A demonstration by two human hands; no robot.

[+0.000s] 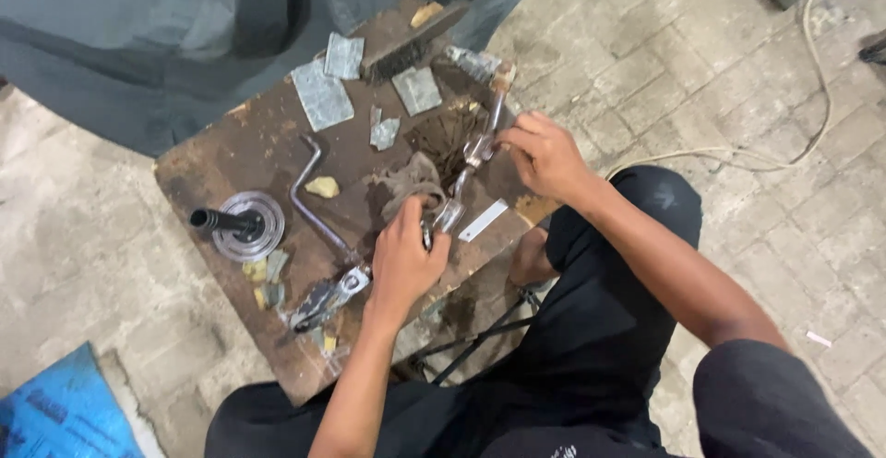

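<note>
- Head view: you sit at a low, rusty brown counter with both bare hands on one long metal tool, chrome and jointed, lying slantwise across the counter's near right part.
- Your left hand has its grip closed around the tool's lower end, beside a dirty brown rag that lies just above the knuckles.
- Your right hand pinches the tool's upper part; fingers are curled onto it, so that grip is closed on the tool too. The tool's far tip runs on toward the counter's back corner.
- Step in hand, as I judge it: you steady one end while working the joint or fitting at the other. Which part turns I cannot tell; the joint is too small to read.
- The next move calls for a firm left hold and a fine twist or pull from the right, with the tool kept down on the counter.
- Elsewhere on the counter: a bent crank rod just left of your left hand, a second chrome tool near the front edge, a round metal disc with a black stem at far left, grey sheet scraps and a wire brush at the back.
- A cable trails over the brick floor to your right.
</note>
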